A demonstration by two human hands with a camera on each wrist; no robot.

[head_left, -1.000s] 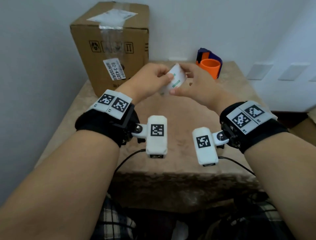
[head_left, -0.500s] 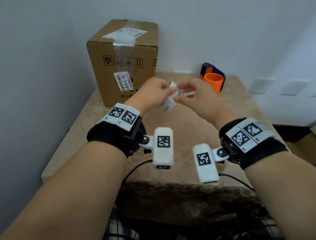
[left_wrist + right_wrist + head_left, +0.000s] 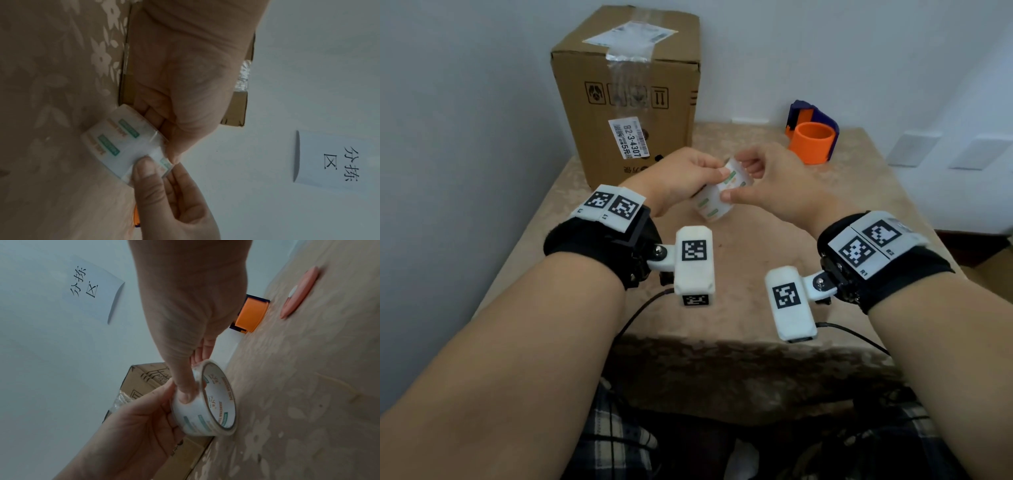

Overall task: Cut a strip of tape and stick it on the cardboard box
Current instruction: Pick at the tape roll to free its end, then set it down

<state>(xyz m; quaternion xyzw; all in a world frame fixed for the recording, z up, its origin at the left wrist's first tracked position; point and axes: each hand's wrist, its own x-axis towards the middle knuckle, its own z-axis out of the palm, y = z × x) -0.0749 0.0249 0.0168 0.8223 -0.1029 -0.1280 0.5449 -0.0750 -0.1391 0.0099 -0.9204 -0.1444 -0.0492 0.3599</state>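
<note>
Cardboard box (image 3: 626, 102) sits on the surface (image 3: 859, 212) well beyond my fingers, a bit to the left, upright, old clear tape already down its top & front. Looks stiff enough to press tape onto w/o it caving, I'd guess.

Orange tape holder (image 3: 812, 143) is past my right fingers, towards the wall, apart from everything. A flat salmon-coloured oval thing (image 3: 300, 292) lies on the surface to the right; can't tell what it is.

Tape roll (image 3: 717, 193) is up off the surface, between both hands. Left hand (image 3: 681, 178) grips it, fingers (image 3: 156, 116) curled round the rim, thumb on the outer wrap. Right hand (image 3: 770, 185) pinches at the roll, thumb flat on the outside, other fingers behind.

Roll's light, clear, slick on the outside, so hold by the stiff core edges, not the film. Loose end prob. thin & clingy; I'd pick it up at a corner & keep it taut so it doesn't fold onto itself. Nothing cut yet.
</note>
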